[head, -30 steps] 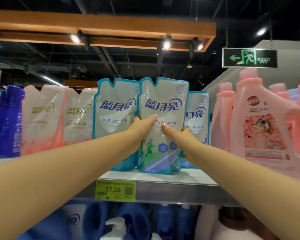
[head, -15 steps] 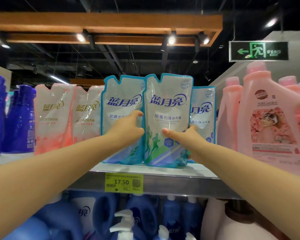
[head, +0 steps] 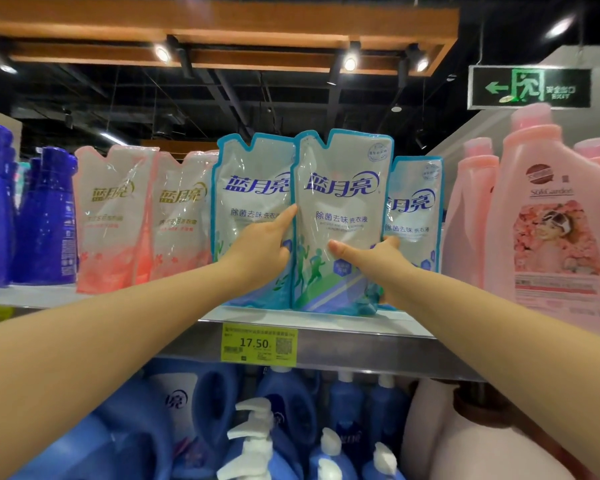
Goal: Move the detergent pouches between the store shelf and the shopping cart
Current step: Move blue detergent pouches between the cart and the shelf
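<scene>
Shelf (head: 326, 315) holds three upright blue detergent pouches (head: 250, 188) and two pink pouches (head: 111, 216). Left hand (head: 257, 251) and right hand (head: 378, 261) each close their grip on opposite edges of the middle blue pouch (head: 343, 209).

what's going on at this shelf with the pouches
A person has both hands on the middle pouch, a blue-and-white detergent pack standing upright on the shelf. The left hand holds its left edge. The right hand grips its right side with the thumb across the front. Matching pouches stand on either side. No shopping cart is in view.
</scene>
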{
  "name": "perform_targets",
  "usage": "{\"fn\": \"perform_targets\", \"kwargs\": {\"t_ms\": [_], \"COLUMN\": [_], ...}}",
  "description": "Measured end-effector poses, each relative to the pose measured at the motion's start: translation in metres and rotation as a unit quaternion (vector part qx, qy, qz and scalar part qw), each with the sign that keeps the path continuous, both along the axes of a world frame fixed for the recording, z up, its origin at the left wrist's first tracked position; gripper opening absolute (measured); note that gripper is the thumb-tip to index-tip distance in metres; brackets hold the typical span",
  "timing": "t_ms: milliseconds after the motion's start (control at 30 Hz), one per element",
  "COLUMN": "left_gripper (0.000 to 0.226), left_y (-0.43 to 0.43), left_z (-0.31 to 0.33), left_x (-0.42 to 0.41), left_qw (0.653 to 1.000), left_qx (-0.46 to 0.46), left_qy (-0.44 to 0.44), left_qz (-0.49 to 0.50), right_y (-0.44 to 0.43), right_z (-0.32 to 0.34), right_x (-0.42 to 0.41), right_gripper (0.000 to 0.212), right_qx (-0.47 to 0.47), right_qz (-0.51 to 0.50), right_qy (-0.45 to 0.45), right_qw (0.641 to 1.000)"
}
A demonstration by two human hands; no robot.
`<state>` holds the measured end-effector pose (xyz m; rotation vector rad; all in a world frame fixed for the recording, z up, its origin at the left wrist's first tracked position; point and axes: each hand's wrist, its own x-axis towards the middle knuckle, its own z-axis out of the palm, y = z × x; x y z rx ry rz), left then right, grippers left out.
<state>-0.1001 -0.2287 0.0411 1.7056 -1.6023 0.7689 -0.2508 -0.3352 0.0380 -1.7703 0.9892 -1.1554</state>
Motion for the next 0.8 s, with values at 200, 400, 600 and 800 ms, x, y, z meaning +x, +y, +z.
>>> {"fn": "perform_targets", "kwargs": {"t_ms": [200, 400, 600, 800], "left_gripper": [0.058, 0.055, 0.054, 0.047], "left_y": [0.010, 0.020, 0.023, 0.042], "left_z": [-0.005, -0.008, -0.009, -0.010], "left_x": [0.003, 0.009, 0.008, -0.003], "left_qw": [0.999, 0.998, 0.997, 0.998], "left_qx": [0.012, 0.027, 0.047, 0.052], "left_qy": [-0.044, -0.049, -0.052, -0.016], "left_qz": [0.028, 0.025, 0.036, 0.011], "right_y": [0.010, 0.023, 0.026, 0.037], "right_z": [0.000, -0.001, -0.001, 0.000], "right_x": [-0.005, -0.004, -0.005, -0.007], "right_gripper": [0.101, 0.110, 0.100, 0.110], "right_qx": [0.003, 0.003, -0.014, 0.006], "right_qz": [-0.003, -0.017, -0.040, -0.067], "right_qy": [0.002, 0.007, 0.007, 0.014], "right_qw": [1.000, 1.000, 0.999, 0.998]}}
